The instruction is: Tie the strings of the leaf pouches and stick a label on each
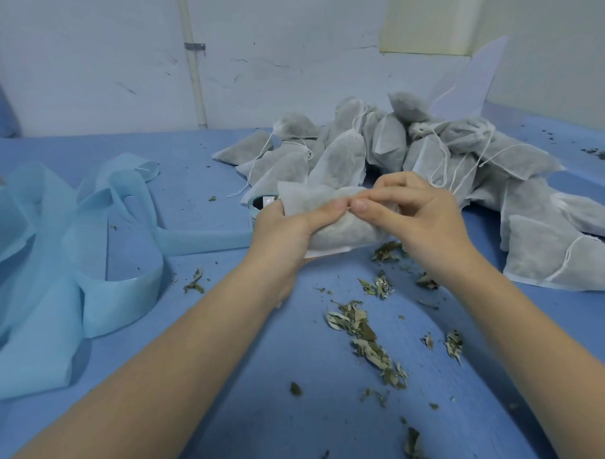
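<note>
My left hand (287, 226) gripped the leaf pouch (342, 224) from below, my right hand (420, 211) fingers pinched its top, pouch pile (411, 146) behind on the blue surface (202, 336).

The table (195, 157) is covered in plain mid-blue. The pouches (387, 144) are seen as white mesh greyed by dark contents, with white strings (442, 155). The scattered leaves (363, 333) are coloured dull olive green and pale grey-green. The fabric strips (54, 238) are shown in light sky blue. The wall (288, 51) is painted off-white, with a white pipe (194, 61).
</note>
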Motion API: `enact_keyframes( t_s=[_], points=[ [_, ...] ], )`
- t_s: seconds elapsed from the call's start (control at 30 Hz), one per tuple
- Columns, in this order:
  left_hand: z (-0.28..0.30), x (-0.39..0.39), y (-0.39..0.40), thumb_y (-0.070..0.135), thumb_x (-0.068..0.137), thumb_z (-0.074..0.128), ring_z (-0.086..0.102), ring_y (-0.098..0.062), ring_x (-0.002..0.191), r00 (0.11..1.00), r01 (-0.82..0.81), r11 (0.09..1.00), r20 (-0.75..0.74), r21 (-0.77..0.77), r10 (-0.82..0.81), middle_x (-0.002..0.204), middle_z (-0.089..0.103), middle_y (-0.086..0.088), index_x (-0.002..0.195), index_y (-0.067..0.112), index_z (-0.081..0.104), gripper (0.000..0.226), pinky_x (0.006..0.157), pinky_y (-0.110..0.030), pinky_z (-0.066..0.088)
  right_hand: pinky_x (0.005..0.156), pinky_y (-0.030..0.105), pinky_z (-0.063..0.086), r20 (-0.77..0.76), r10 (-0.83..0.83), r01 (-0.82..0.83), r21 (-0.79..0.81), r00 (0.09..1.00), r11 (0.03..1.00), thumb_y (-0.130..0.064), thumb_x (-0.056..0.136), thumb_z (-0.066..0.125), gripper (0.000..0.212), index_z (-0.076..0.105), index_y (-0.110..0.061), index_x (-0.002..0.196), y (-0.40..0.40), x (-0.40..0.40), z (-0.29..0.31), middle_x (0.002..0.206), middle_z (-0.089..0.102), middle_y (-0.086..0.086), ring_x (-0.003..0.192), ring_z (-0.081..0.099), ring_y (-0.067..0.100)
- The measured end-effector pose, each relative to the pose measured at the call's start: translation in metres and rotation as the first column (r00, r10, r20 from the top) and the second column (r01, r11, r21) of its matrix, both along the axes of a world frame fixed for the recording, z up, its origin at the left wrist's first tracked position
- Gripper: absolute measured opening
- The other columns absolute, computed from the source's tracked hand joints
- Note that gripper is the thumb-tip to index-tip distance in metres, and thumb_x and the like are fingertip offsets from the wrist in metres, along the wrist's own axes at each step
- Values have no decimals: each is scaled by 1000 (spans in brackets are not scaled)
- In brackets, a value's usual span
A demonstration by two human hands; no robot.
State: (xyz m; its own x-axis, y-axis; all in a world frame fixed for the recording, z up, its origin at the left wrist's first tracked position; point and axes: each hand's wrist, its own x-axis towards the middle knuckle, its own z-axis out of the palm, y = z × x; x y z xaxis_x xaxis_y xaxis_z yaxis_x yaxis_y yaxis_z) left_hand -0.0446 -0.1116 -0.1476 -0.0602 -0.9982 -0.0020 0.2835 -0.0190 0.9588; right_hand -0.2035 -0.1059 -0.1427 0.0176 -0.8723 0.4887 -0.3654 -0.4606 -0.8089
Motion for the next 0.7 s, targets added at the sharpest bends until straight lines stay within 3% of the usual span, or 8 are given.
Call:
enact_keyframes(
  t_s=[0.1, 0.2, 0.27, 0.33, 0.4, 0.5, 0.6, 0.7],
  points=[
    [0, 0, -2, 9, 74, 76, 70, -26, 92, 991, -101, 993, 82, -59, 106, 97, 73, -12, 103, 0, 68, 31, 86, -37, 55, 78, 14, 45, 24, 6, -6, 9, 1000, 1000, -35, 74, 72, 10, 73, -33, 83, -1, 3, -1, 97, 60, -8, 87, 55, -2],
    [5, 8, -8, 8, 74, 77, 69, -26, 94, 970, -221, 972, 84, -85, 228, 98, 72, -11, 103, 1, 68, 31, 88, -39, 54, 85, 19, 51, 215, -7, -9, 74, 977, 997, -24, 86, 68, 14, 72, -22, 99, -10, 5, 0, 110, 65, -1, 99, 62, 2],
    [11, 21, -16, 8, 75, 76, 68, -25, 96, 948, -314, 948, 31, -56, 316, 100, 71, -9, 102, 4, 67, 30, 92, -43, 52, 83, 27, 57, 305, -54, -7, 195, 951, 981, -22, 93, 62, 24, 66, -14, 115, -20, 8, -1, 115, 64, 0, 91, 65, 3],
    [18, 38, -23, 6, 76, 75, 68, -25, 94, 918, -391, 920, -66, -4, 390, 98, 71, -9, 95, 5, 66, 21, 89, -47, 53, 81, 31, 58, 177, -92, 30, 326, 980, 945, -19, 93, 62, 33, 60, -11, 125, -29, 13, -8, 117, 62, -1, 74, 68, 6],
    [26, 52, -26, 3, 78, 73, 69, -24, 91, 896, -421, 907, -138, 32, 421, 97, 71, -10, 100, 0, 64, 25, 85, -48, 55, 75, 25, 58, 10, -24, 18, 400, 1000, 916, -16, 88, 68, 44, 57, -10, 130, -36, 24, -16, 118, 62, -1, 63, 67, 11],
    [32, 62, -27, 2, 80, 71, 70, -24, 87, 880, -428, 902, -198, 64, 431, 99, 70, -12, 110, -5, 62, 32, 74, -47, 58, 71, 16, 53, -229, 77, 14, 368, 970, 930, -21, 80, 77, 60, 54, -15, 135, -48, 42, -21, 126, 61, -4, 65, 66, 4],
    [32, 65, -29, 3, 80, 71, 70, -23, 80, 871, -440, 895, -206, 72, 445, 96, 70, -12, 105, -2, 64, 27, 66, -46, 59, 75, 17, 45, -346, 121, -4, 321, 930, 947, -31, 75, 81, 75, 47, -20, 141, -62, 57, -19, 132, 56, -9, 73, 58, 1],
    [27, 70, -35, 6, 77, 74, 70, -23, 86, 859, -485, 872, -147, 71, 490, 97, 71, -11, 98, 3, 66, 23, 79, -45, 57, 72, 13, 38, -380, 185, -64, 310, 906, 949, -38, 70, 83, 85, 42, -27, 144, -73, 65, -19, 126, 50, -16, 75, 48, -5]
  ],
)
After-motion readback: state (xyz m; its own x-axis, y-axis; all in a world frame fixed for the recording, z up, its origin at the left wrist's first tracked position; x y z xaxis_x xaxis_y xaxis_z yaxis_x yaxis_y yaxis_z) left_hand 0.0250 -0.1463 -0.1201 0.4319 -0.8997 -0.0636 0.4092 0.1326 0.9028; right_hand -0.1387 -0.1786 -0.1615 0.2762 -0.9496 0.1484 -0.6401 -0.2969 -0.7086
